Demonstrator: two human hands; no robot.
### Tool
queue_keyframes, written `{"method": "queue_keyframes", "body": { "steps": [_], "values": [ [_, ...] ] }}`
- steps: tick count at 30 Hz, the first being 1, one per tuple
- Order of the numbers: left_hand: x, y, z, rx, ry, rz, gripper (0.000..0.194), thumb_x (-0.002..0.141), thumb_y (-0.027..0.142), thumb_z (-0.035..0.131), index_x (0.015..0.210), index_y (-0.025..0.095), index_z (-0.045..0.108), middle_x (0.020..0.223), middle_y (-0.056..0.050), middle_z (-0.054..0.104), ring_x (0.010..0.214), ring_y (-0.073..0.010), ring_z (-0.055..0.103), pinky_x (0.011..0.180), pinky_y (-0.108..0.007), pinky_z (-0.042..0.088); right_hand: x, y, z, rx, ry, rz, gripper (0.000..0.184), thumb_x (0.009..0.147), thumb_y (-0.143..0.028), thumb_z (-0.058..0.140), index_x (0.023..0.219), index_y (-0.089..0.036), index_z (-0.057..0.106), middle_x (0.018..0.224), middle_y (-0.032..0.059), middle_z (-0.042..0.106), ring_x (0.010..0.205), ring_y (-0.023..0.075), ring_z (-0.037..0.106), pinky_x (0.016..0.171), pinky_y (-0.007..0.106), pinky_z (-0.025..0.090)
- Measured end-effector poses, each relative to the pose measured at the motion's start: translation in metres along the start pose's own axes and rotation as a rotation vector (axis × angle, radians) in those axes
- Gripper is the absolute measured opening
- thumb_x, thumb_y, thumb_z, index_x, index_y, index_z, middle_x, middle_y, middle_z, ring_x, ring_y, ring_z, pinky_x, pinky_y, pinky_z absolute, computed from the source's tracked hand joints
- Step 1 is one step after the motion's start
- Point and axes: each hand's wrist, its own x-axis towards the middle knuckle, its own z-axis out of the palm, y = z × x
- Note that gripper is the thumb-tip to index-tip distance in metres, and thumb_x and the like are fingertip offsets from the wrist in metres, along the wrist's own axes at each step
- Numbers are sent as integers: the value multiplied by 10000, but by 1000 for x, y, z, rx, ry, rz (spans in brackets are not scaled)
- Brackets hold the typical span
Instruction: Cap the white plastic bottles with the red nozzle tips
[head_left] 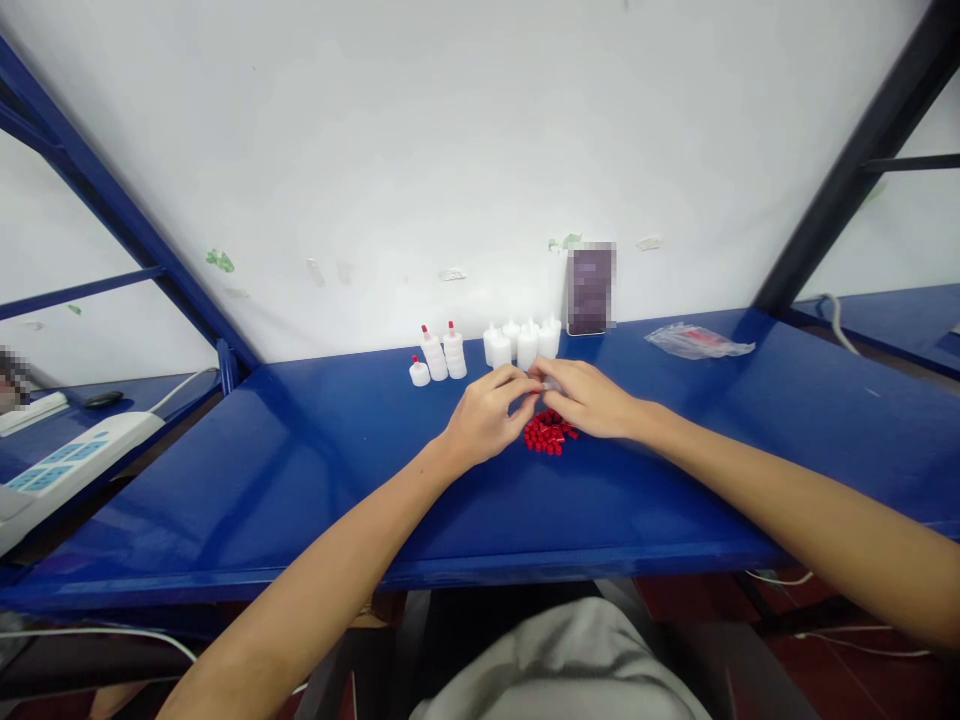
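My left hand (487, 412) pinches a small red tip cap (538, 388) between thumb and fingers. Close against it, my right hand (592, 398) is closed on a white nozzle cap (551, 383), mostly hidden by the fingers. The red piece meets the nozzle's end; whether it is seated on it I cannot tell. Just below the hands lies a pile of small red tip caps (546, 434). Behind them stand several white nozzle caps (527, 345) without red tips, some stacked. To the left are stacked white nozzle caps (454, 358) with red tips and a single tipped one (419, 373).
A phone-like dark screen (590, 290) leans on the wall at the back. Clear plastic bags (697, 342) lie on the blue table (315, 500) to the right. At far left is a white power strip (75, 465). Blue frame posts (127, 200) flank the table.
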Motion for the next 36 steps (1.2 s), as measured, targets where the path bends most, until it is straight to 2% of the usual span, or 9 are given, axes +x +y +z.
{"method": "queue_keyframes", "body": {
  "steps": [4, 12, 17, 21, 24, 27, 30, 33, 36],
  "values": [
    [0, 1, -1, 7, 0, 9, 156, 907, 143, 550, 1013, 156, 663, 948, -66, 662, 854, -136, 638, 798, -274, 539, -1, -4, -1, 32, 0, 0, 163, 835, -191, 407, 968, -193, 502, 905, 65, 627, 770, 210, 557, 722, 326, 395],
    [1, 3, -6, -55, -163, -64, 176, 895, 155, 536, 1031, 165, 648, 881, -47, 679, 756, -132, 626, 728, -259, 510, -3, -8, 1, 264, 20, -64, 160, 913, -336, 449, 947, -195, 517, 787, 13, 608, 654, 157, 513, 641, 278, 368],
    [-1, 3, -6, -137, -325, -184, 246, 917, 160, 486, 1129, 179, 609, 742, 10, 650, 622, -99, 575, 643, -205, 450, -3, -13, 1, 198, 35, 22, 65, 854, -258, 487, 879, -201, 508, 648, -27, 552, 558, 141, 480, 581, 264, 309],
    [-3, 5, -4, -148, -334, -179, 228, 947, 204, 465, 1121, 182, 610, 697, 23, 619, 576, -89, 530, 624, -203, 418, -3, -15, 0, 197, 9, -15, 78, 880, -269, 438, 870, -206, 482, 633, -30, 526, 555, 145, 467, 584, 269, 303],
    [0, 1, -6, -151, -163, -229, 188, 946, 253, 483, 1050, 175, 619, 680, 21, 612, 562, -90, 519, 607, -205, 408, -2, -12, -2, 206, 13, -5, 189, 935, -349, 394, 979, -200, 502, 670, -21, 548, 585, 157, 480, 604, 278, 319],
    [5, -18, -19, -95, 231, -415, 180, 902, 328, 556, 872, 161, 615, 611, 28, 565, 547, -91, 503, 572, -203, 393, -1, -2, -2, 183, 39, 87, 229, 950, -327, 362, 1095, -207, 493, 682, -24, 555, 608, 170, 505, 624, 288, 340],
    [5, -53, -45, -11, 544, -572, 226, 836, 369, 626, 765, 156, 600, 572, 38, 518, 532, -88, 477, 580, -211, 396, 0, 13, 0, 139, 56, 175, 229, 914, -214, 343, 1095, -206, 483, 712, -12, 565, 647, 183, 528, 658, 304, 376],
    [-6, -87, -75, 36, 667, -713, 230, 783, 376, 649, 820, 150, 627, 575, 41, 527, 519, -93, 477, 557, -214, 397, 3, 24, 4, 78, 32, 226, 197, 900, -217, 375, 1016, -189, 532, 818, 39, 608, 746, 203, 567, 717, 327, 421],
    [-20, -108, -93, 137, 616, -834, 274, 770, 413, 641, 852, 152, 663, 535, 46, 520, 486, -99, 466, 549, -225, 397, 5, 27, 6, 9, -1, 277, 209, 896, -289, 451, 909, -174, 624, 938, 93, 628, 876, 232, 597, 829, 360, 444]
  ]
}}
